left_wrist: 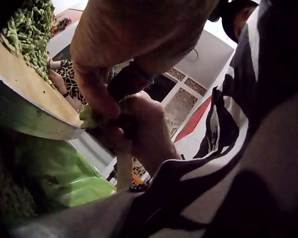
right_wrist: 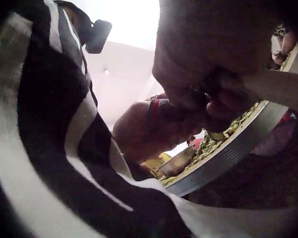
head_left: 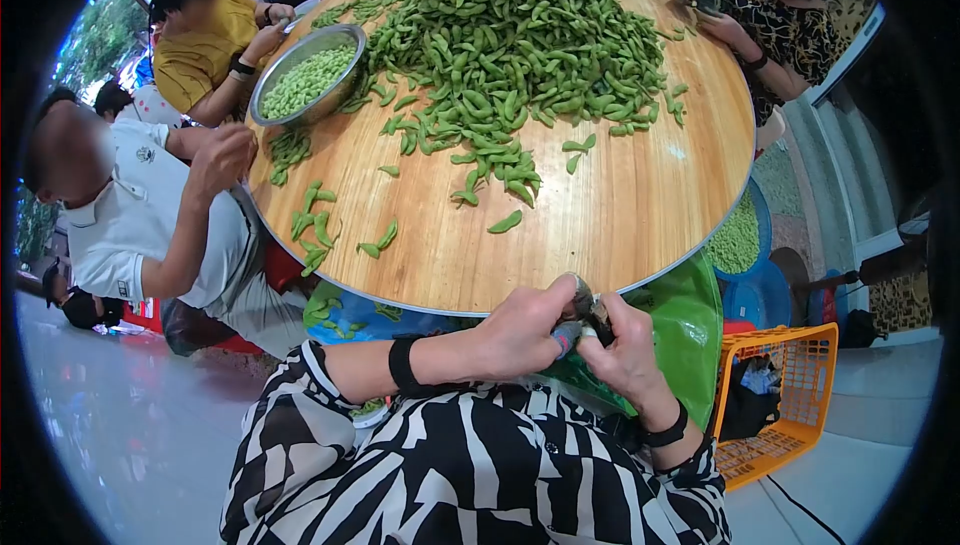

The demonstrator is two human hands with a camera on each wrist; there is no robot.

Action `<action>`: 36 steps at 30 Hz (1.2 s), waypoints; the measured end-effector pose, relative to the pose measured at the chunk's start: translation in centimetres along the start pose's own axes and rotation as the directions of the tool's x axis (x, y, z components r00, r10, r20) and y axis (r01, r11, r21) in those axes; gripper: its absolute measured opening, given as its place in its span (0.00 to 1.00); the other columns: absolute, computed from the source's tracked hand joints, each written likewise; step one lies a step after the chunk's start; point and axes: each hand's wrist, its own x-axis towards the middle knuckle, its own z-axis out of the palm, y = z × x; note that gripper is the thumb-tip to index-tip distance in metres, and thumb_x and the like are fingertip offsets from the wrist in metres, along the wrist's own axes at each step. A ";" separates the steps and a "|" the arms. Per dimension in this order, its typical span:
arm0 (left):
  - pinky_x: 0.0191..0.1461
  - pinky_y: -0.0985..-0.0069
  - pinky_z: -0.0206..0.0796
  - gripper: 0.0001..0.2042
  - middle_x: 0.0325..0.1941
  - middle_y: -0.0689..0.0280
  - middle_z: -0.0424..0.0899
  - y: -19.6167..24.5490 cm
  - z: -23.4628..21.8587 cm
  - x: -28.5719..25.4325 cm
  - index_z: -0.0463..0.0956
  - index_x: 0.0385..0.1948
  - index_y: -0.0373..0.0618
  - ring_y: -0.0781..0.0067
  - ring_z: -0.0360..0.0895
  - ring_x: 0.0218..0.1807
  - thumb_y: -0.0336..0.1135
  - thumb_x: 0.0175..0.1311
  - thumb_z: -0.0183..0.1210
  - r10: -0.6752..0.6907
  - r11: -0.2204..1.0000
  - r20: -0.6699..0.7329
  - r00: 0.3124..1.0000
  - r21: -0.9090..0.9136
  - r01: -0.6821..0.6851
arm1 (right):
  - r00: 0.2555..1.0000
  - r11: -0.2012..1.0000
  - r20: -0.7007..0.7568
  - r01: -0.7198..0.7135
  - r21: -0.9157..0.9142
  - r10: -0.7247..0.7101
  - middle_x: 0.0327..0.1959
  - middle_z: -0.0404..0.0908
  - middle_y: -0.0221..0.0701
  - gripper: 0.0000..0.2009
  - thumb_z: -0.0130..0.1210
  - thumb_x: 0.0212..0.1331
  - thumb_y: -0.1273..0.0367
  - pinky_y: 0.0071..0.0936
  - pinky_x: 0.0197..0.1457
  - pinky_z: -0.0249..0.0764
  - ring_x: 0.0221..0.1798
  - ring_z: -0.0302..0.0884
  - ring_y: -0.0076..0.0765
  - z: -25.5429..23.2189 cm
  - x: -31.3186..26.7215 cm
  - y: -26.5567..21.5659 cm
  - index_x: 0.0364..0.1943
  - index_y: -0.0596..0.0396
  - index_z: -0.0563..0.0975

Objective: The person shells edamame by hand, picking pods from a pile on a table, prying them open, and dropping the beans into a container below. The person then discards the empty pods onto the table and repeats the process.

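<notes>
Both hands meet just off the near edge of the round wooden table [head_left: 440, 265]. The left hand [head_left: 520, 333] has its fingers curled, with dark and coloured covering on some fingertips. The right hand [head_left: 625, 350] faces it, thumb and fingers bent together. Between them a green pod is pinched; the pod [left_wrist: 87, 116] sticks out beside the left hand [left_wrist: 124, 44] in the left wrist view, and a bit of pod [right_wrist: 216, 135] shows below the right hand [right_wrist: 208, 59] in the right wrist view. The fingers hide most of it. Loose pods [head_left: 505, 223] lie on the table beyond the hands.
A large pod heap [head_left: 520, 35] covers the table's far side. A metal bowl [head_left: 310, 75] of shelled beans stands at the left edge. People sit left and right. Right of the lap are a green bag [head_left: 690, 325], an orange crate [head_left: 775, 445] and a tub of beans [head_left: 738, 235].
</notes>
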 end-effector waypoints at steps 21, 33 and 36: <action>0.42 0.59 0.66 0.13 0.28 0.56 0.75 -5.4 -16.7 -2.8 0.71 0.30 0.41 0.48 0.72 0.39 0.19 0.39 0.56 -0.100 0.409 -0.087 0.991 0.905 0.121 | 0.950 0.984 0.256 0.174 0.042 -0.179 0.24 0.69 0.41 0.07 0.57 0.45 0.74 0.37 0.30 0.67 0.25 0.69 0.48 -1.7 -0.8 1.3 0.29 0.60 0.72; 0.41 0.64 0.69 0.10 0.34 0.55 0.78 -6.0 -12.1 2.7 0.74 0.37 0.37 0.54 0.76 0.38 0.20 0.51 0.56 0.197 0.717 -0.158 0.968 0.696 -0.033 | 0.929 0.826 0.291 -0.344 0.447 0.229 0.26 0.73 0.26 0.14 0.41 0.67 0.65 0.15 0.23 0.60 0.21 0.64 0.16 -1.3 -0.2 -0.3 0.49 0.59 0.71; 0.37 0.71 0.69 0.08 0.33 0.62 0.81 -3.6 -11.1 2.7 0.76 0.38 0.37 0.69 0.77 0.34 0.23 0.56 0.57 -0.035 0.971 -0.338 0.941 0.211 0.112 | 0.931 0.763 0.279 -0.356 0.539 0.236 0.25 0.72 0.25 0.17 0.38 0.66 0.69 0.13 0.22 0.58 0.20 0.62 0.15 -1.4 0.4 -0.9 0.57 0.59 0.69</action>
